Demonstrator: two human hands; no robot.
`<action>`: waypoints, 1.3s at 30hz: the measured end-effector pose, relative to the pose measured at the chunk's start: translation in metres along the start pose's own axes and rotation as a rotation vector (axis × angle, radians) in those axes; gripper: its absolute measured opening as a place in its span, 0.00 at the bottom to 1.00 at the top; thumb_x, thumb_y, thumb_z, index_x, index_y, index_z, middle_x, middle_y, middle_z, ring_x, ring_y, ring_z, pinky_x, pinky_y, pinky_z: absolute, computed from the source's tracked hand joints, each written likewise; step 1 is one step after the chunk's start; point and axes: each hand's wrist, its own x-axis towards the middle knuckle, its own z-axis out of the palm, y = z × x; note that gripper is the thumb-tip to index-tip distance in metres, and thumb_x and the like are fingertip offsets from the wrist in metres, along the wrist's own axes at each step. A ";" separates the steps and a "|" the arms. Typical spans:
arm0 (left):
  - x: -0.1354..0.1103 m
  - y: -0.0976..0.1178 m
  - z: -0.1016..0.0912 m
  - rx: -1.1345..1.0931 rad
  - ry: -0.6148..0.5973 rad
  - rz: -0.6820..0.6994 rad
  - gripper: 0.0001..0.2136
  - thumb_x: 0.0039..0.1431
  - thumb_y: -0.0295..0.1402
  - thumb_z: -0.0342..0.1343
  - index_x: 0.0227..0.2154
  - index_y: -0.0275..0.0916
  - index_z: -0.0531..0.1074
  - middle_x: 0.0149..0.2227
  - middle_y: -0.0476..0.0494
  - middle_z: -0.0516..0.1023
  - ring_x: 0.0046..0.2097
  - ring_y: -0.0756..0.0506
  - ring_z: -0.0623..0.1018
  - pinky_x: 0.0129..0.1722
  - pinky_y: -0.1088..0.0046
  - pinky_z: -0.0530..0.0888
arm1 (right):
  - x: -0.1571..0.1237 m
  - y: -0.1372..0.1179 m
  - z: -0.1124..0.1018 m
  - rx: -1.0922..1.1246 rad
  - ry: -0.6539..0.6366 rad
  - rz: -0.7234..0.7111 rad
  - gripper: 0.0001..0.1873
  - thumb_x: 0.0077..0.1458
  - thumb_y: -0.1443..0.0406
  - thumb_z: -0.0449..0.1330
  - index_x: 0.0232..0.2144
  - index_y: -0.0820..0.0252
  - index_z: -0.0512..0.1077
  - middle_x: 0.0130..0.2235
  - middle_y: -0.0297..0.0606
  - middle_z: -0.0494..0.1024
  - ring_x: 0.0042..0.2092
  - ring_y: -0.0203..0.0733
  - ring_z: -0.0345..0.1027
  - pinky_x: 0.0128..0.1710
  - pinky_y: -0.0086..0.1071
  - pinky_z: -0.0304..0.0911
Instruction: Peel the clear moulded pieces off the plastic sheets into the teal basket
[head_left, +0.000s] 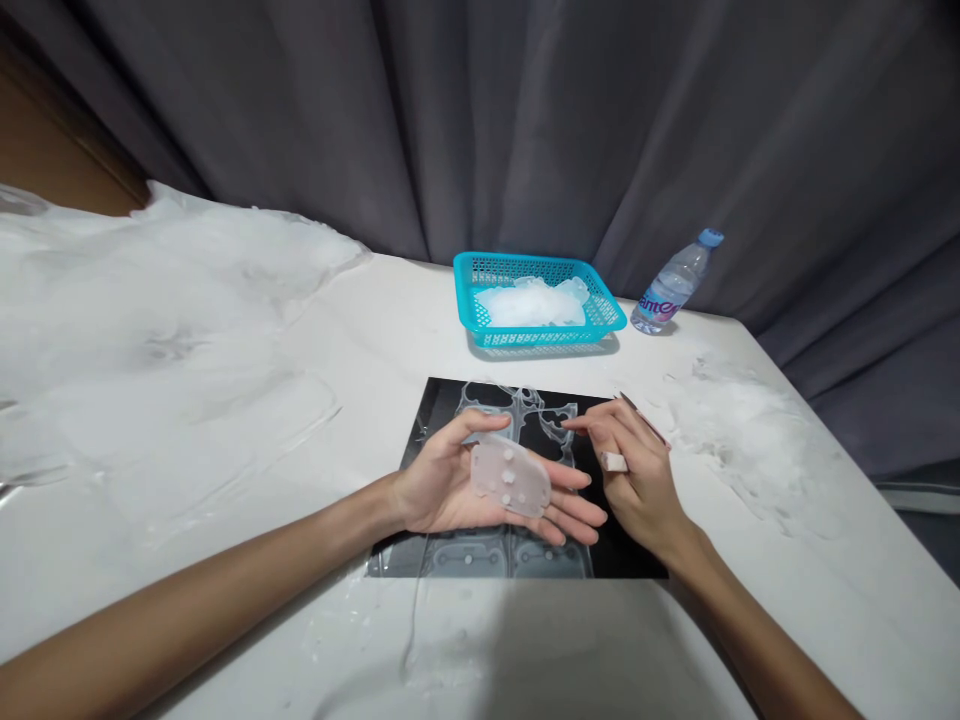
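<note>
In the head view, the translucent moulded pad is best supported flat on the uncurled left hand; a slim tool is clasped by the right hand.

Translucent thin piece, rounded outline, pale raised dots, resting on upturned left hand, frame centre; slim dark-tipped tool slanting right of centre.
</note>
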 end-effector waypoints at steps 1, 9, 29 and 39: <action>0.000 0.000 -0.001 -0.001 -0.010 -0.003 0.32 0.62 0.52 0.48 0.51 0.28 0.80 0.54 0.27 0.82 0.57 0.30 0.81 0.58 0.56 0.69 | 0.000 0.000 0.000 -0.001 0.000 -0.004 0.16 0.71 0.71 0.49 0.44 0.58 0.78 0.39 0.41 0.75 0.40 0.42 0.73 0.38 0.36 0.69; 0.007 -0.005 -0.005 0.041 0.093 0.089 0.31 0.72 0.50 0.44 0.64 0.29 0.68 0.62 0.24 0.75 0.65 0.31 0.73 0.62 0.51 0.66 | -0.003 -0.002 -0.001 -0.035 0.179 -0.095 0.14 0.71 0.71 0.51 0.44 0.58 0.78 0.39 0.41 0.75 0.41 0.41 0.71 0.39 0.36 0.70; 0.013 -0.017 0.019 0.085 0.262 0.041 0.35 0.70 0.61 0.40 0.52 0.33 0.77 0.32 0.45 0.75 0.36 0.45 0.70 0.48 0.67 0.66 | -0.016 -0.003 0.012 -0.101 -0.147 -0.189 0.31 0.63 0.59 0.67 0.65 0.57 0.67 0.50 0.45 0.69 0.45 0.43 0.75 0.36 0.30 0.75; 0.014 -0.010 -0.004 -0.238 0.324 0.185 0.29 0.74 0.48 0.42 0.60 0.24 0.66 0.53 0.19 0.79 0.54 0.30 0.82 0.63 0.47 0.65 | -0.009 0.000 0.000 -0.148 0.142 -0.085 0.17 0.70 0.69 0.56 0.58 0.57 0.72 0.46 0.44 0.72 0.46 0.43 0.71 0.42 0.36 0.74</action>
